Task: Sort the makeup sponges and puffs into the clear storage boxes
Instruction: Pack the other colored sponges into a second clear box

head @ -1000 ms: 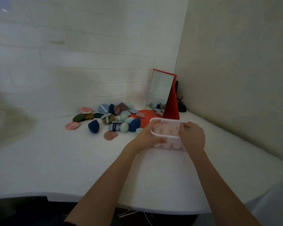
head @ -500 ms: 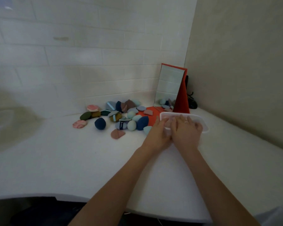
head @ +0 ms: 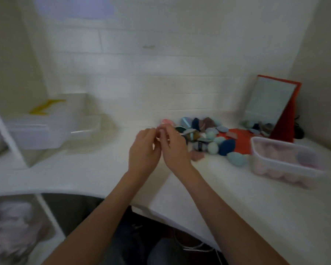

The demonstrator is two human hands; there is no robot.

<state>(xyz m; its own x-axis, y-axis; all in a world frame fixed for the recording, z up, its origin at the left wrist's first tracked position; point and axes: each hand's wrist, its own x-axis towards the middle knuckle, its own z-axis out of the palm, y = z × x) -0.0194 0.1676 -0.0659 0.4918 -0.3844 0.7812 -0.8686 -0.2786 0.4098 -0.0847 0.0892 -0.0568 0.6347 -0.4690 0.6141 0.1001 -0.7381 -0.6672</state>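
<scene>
Both hands raised together over the white counter (head: 96, 169), beside the sponge pile.

Left hand (head: 144, 149) and right hand (head: 173, 148) touching at curled fingertips, perhaps pinching something small between them; too blurred to tell. Heap of sponges and puffs (head: 208, 135) just beyond the right hand, partly on a red mat (head: 242, 140). Clear box (head: 283, 161) of pink sponges off to the right, near a red-framed mirror (head: 266, 106). More clear boxes (head: 46, 129) at far left.
</scene>
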